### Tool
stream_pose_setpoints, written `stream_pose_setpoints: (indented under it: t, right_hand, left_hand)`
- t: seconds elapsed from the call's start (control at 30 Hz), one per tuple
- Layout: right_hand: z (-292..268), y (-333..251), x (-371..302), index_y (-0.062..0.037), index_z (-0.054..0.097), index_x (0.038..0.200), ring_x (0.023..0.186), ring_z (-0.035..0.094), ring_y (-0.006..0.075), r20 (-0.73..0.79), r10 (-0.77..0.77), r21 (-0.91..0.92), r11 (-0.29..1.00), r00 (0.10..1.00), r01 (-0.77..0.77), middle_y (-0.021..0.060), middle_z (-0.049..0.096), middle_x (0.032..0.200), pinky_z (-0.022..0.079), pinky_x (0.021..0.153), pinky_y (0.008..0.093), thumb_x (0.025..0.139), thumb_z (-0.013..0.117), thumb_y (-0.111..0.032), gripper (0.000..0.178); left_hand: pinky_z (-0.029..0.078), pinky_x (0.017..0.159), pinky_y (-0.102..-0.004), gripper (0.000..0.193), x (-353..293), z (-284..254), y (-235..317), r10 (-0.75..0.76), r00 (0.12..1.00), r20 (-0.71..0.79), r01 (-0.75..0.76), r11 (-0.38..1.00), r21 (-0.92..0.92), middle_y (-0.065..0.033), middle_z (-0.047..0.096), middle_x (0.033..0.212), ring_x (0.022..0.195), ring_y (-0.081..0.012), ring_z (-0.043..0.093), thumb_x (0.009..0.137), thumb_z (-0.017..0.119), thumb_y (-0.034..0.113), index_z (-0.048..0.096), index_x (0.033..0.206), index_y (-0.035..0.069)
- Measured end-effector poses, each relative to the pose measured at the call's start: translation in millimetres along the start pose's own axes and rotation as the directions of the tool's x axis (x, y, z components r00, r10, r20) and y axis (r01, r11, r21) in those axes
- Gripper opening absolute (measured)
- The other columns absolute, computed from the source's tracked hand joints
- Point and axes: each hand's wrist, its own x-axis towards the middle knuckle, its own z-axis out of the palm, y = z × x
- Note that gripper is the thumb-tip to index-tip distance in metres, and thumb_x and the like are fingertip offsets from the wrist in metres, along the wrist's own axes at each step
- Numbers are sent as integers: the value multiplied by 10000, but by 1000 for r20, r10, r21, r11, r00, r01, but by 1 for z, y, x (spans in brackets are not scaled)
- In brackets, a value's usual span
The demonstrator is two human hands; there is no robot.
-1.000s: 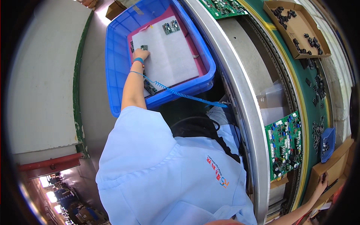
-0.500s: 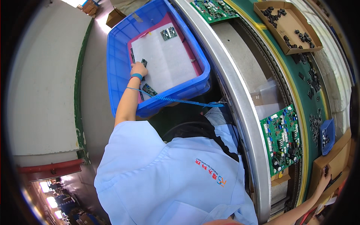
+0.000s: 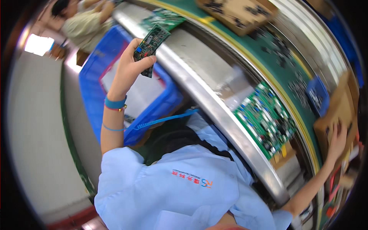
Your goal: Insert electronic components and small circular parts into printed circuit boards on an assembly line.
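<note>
My left hand [image 3: 132,65] is raised over the blue plastic crate [image 3: 86,76], its thumb and fingers closed on a small green circuit board [image 3: 153,40]. A blue band circles that wrist, with a coiled blue cord [image 3: 161,119] running from it. Inside the crate lies a white sheet [image 3: 143,97], and part of another small board [image 3: 129,119] shows near its lower end. Far to the right, my right hand [image 3: 337,142] reaches into an open cardboard box [image 3: 326,124]. Its fingers are drawn together around something dark and small that I cannot make out.
A large green circuit board [image 3: 264,120] sits across the line's metal rails [image 3: 214,103]; a second one [image 3: 165,19] is farther up. Beyond are a cardboard tray [image 3: 237,15] of black parts, loose components [image 3: 280,48] and a small blue bin [image 3: 318,96]. A co-worker [image 3: 86,28] is at far left.
My left hand has lifted out of the crate with the small circuit board in it. The view has turned, and my right hand remains at the cardboard box.
</note>
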Motion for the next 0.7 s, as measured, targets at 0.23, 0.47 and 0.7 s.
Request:
stream_pose_setpoints:
  t: [0.23,0.47,0.7]
  right_hand:
    - [-18,-254,-12,-68,567,1318,859,604,109,236,-110,834,534,966,-142,50,632,999,496,760,258,884,711,-130,461]
    - [-2,-220,15,-81,672,1168,895,649,261,-220,-278,425,835,935,349,104,682,962,520,771,356,866,713,-174,318]
    - [-18,-215,4,-5,663,1023,813,588,115,176,-182,393,914,967,100,38,619,971,458,691,249,857,705,-43,175]
  left_hand:
    - [431,663,-212,401,34,167,63,226,826,517,-98,960,-263,29,570,902,760,-31,504,836,746,99,546,1176,27]
    - [484,806,-338,408,48,278,91,485,564,668,-448,860,-245,-122,516,1085,936,-245,571,769,736,142,573,1116,3]
    - [481,826,-226,370,62,293,69,430,382,818,-374,881,-289,-8,607,1043,963,-90,574,840,743,12,571,1167,8]
